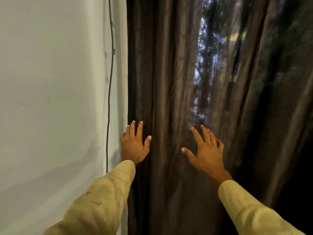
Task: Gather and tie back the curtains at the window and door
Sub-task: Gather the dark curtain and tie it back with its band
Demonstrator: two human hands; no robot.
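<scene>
A dark brown sheer curtain [169, 82] hangs in long vertical folds over the right two thirds of the view, with daylight showing through a thin strip near its middle. My left hand [134, 144] lies flat with fingers spread at the curtain's left edge, beside the wall. My right hand [205, 150] is spread open against the folds further right, fingers pointing up. Neither hand grips the cloth. Both arms wear pale yellow sleeves.
A white wall [50, 99] fills the left side. A thin dark cable [109, 92] runs down the wall just left of the curtain's edge. The far right of the curtain falls into deep shadow.
</scene>
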